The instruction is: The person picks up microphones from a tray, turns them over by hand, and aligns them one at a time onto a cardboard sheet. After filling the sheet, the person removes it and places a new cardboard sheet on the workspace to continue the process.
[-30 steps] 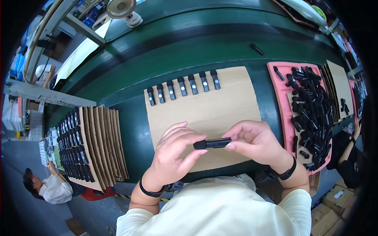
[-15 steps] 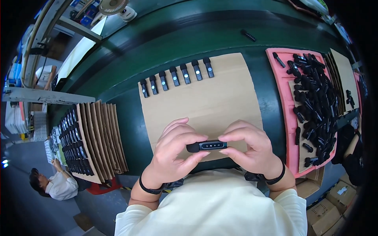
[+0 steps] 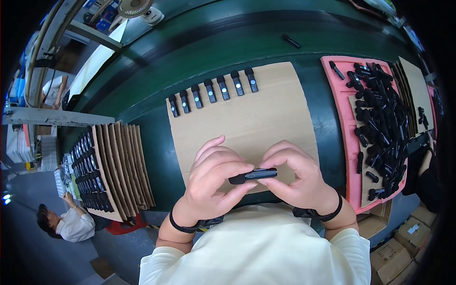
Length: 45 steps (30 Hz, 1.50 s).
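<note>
Pinched at its foam end, a small black wireless microphone (image 3: 260,174) lies level above the near part of a brown cardboard sheet (image 3: 242,126). My left hand (image 3: 213,178) closes thumb and index finger on that end. From the other side, thumb and finger of my right hand (image 3: 297,173) close on the body. A narrow side with a small port-like slot faces up. Along the sheet's far edge stand several like microphones in a slanting row, among them one microphone (image 3: 223,88) with a pale round spot.
At right a pink foam tray (image 3: 338,114) holds a heap of black microphones (image 3: 380,123). Cardboard sheets (image 3: 128,161) stand stacked at left, microphones on the outermost. A lone microphone (image 3: 291,41) lies on the green surface (image 3: 218,40). A fan (image 3: 142,10) and a seated person (image 3: 71,223) are farther left.
The microphone in my hands has been rolled, so a side with a slot shows instead of the face with small marks. The lone microphone on the green surface has shifted left.
</note>
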Available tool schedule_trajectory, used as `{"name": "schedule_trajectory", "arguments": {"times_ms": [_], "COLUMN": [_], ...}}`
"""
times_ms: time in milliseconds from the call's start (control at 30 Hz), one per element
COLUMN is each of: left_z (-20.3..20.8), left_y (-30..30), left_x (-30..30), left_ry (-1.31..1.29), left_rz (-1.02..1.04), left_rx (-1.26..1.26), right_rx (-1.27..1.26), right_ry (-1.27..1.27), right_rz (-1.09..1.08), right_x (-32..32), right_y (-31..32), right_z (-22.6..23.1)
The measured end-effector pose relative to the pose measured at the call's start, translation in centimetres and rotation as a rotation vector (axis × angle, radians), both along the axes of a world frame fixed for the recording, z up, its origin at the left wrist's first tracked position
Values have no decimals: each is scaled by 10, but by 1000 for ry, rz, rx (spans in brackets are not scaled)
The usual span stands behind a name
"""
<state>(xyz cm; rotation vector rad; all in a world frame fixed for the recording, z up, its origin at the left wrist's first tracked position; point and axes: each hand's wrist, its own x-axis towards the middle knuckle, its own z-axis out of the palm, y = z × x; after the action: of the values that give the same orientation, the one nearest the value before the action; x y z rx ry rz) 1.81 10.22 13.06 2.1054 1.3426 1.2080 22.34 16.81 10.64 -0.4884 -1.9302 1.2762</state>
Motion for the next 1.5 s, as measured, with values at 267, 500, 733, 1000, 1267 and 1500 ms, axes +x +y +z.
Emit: {"name": "schedule_trajectory", "arguments": {"times_ms": [267, 500, 733, 1000, 1267, 1500], "left_z": [-13, -21, -25, -49, -52, -52], "left_y": [2, 5, 20, 2, 3, 5], "left_x": [4, 3, -16, -3, -7, -11], "left_ry": [2, 78, 327, 485, 532, 532], "left_rz": [12, 1, 76, 56, 52, 43], "left_rx": [-11, -54, -199, -228, -248, -281], "right_rx": [235, 367, 338, 686, 799, 766], "right_ry": [97, 20, -410, -470, -618, -651], "right_rz": [-81, -67, -52, -196, -58, -82], "right_x": [-7, -3, -3, 7, 11, -8], "right_y": [-2, 3, 74, 126, 116, 138], "right_z": [-1, 3, 11, -42, -54, -57]}}
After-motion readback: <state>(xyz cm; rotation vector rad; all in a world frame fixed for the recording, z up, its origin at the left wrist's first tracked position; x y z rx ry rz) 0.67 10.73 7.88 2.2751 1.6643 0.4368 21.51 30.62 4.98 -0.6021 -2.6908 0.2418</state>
